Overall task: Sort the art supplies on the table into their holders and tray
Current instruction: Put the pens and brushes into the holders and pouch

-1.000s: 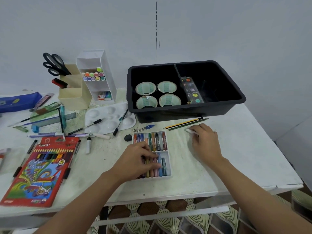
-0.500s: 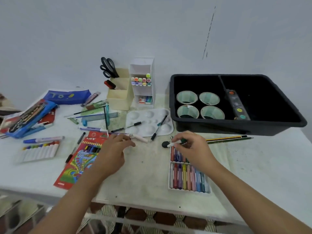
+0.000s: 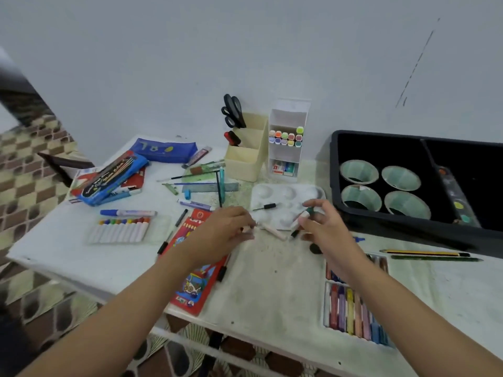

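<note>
White tabletop (image 3: 272, 289), stuff scattered everywhere, and just the head view to go on. Right hand (image 3: 329, 235) hovers at the near edge of the paint palette (image 3: 285, 195). Its fingers (image 3: 313, 206) are curled round a small green-and-white stick (image 3: 302, 217), held clear of the surface, I'd guess to carry it to a holder. Left hand (image 3: 226, 231) sits low over the red pencil box (image 3: 194, 270), fingertips bent at the end of a cream stick (image 3: 273, 232) that lies flat just in front of the palette. Pinched or only touched? Can't tell, too blurry. Looks like gathering loose sticks, one per hand.

Room-wise, the cream holder (image 3: 245, 161) and white marker rack (image 3: 288, 148) stand at the back by the wall, so a reach goes over the palette and the black-tipped brush (image 3: 265, 206) on it. Black tray (image 3: 408, 227) is near the right hand, with a tall rim to clear. Crayon box (image 3: 351, 308) lies near the front edge under the right forearm, so a careless drag could shove it off. Most open room is between the forearms.
</note>
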`<state>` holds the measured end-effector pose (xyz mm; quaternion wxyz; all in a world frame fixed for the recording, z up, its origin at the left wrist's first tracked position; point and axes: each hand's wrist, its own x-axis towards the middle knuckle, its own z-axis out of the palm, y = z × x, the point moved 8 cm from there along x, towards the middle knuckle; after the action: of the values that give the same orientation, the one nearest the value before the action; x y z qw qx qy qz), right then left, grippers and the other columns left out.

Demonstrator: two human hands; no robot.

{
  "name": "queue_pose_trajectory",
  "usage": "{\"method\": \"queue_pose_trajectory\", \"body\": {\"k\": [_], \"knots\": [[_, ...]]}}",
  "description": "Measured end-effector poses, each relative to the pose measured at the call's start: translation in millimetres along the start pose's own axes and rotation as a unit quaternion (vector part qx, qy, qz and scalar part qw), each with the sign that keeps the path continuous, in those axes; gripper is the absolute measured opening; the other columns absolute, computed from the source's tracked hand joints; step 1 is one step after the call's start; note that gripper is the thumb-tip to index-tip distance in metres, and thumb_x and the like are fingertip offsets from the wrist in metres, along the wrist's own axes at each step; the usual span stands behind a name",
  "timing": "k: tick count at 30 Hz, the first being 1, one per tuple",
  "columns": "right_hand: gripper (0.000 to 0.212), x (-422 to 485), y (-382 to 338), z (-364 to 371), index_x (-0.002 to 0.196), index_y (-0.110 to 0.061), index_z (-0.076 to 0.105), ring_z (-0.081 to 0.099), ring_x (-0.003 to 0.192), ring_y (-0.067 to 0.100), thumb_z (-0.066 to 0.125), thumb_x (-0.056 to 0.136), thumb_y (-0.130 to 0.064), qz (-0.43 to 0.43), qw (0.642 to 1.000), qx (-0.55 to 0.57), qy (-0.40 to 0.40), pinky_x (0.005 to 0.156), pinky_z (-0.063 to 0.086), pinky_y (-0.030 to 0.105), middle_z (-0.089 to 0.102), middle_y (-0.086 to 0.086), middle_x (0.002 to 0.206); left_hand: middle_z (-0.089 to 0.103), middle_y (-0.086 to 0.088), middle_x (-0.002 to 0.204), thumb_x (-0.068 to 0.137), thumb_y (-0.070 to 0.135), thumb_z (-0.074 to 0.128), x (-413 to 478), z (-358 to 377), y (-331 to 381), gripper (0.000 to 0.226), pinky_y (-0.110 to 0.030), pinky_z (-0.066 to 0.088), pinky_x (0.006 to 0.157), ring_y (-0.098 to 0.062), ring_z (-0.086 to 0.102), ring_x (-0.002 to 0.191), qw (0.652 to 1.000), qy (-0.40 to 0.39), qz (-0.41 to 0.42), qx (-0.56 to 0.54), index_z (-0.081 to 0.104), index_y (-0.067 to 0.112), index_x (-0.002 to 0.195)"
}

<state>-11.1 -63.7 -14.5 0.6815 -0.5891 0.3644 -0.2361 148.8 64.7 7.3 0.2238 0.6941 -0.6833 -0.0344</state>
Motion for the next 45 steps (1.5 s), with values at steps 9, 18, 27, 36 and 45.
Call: {"method": "queue_pose_trajectory", "body": {"k": [9,18,27,36,45], "knots": [[0.028,18,-17,109,0.120,-0.018,0.049,0.064,0.079,0.015,0.063,0.097,-0.011,-0.054,0.996,0.000,-0.071,0.065,0.049,0.026,0.070,0.006,0.092,0.073,0.004,0.084,0.092,0.026,0.070,-93,-84,-94,0.015,-0.042,0.054,0.071,-0.018,0.068,0.078,0.870,0.257,-0.300,-0.295,0.070,0.025,0.107],[0.023,43,-6,243,0.109,-0.028,0.050,0.056,0.074,0.011,0.068,0.095,-0.020,-0.101,0.978,-0.130,-0.125,0.071,0.047,0.032,0.065,0.011,0.087,0.075,0.014,0.080,0.084,0.041,0.075,-134,-103,-208,0.026,-0.013,0.043,0.064,-0.003,0.065,0.071,0.907,0.112,-0.356,-0.194,0.070,0.035,0.109],[0.027,53,38,307,0.105,-0.028,0.053,0.057,0.066,0.012,0.075,0.090,-0.023,-0.122,0.935,-0.302,-0.142,0.060,0.043,0.023,0.068,0.000,0.081,0.065,0.015,0.075,0.074,0.037,0.085,-132,-83,-224,0.035,-0.019,0.049,0.068,-0.004,0.060,0.076,0.949,0.076,-0.270,-0.143,0.072,0.032,0.107],[0.039,52,40,317,0.121,-0.024,0.067,0.052,0.091,0.008,0.074,0.086,-0.041,-0.209,0.879,-0.418,-0.095,0.083,0.045,0.035,0.065,-0.011,0.099,0.054,0.018,0.101,0.083,0.042,0.075,-137,-69,-230,0.040,-0.004,0.038,0.074,0.007,0.051,0.093,0.975,0.008,-0.185,-0.120,0.071,0.029,0.121],[0.036,41,45,323,0.124,-0.028,0.066,0.054,0.100,0.010,0.062,0.094,-0.049,-0.246,0.840,-0.480,-0.064,0.083,0.035,0.033,0.061,-0.013,0.106,0.055,0.018,0.104,0.081,0.046,0.073,-145,-73,-231,0.041,-0.009,0.045,0.080,0.004,0.055,0.098,0.977,0.019,-0.166,-0.134,0.075,0.027,0.117]]}}
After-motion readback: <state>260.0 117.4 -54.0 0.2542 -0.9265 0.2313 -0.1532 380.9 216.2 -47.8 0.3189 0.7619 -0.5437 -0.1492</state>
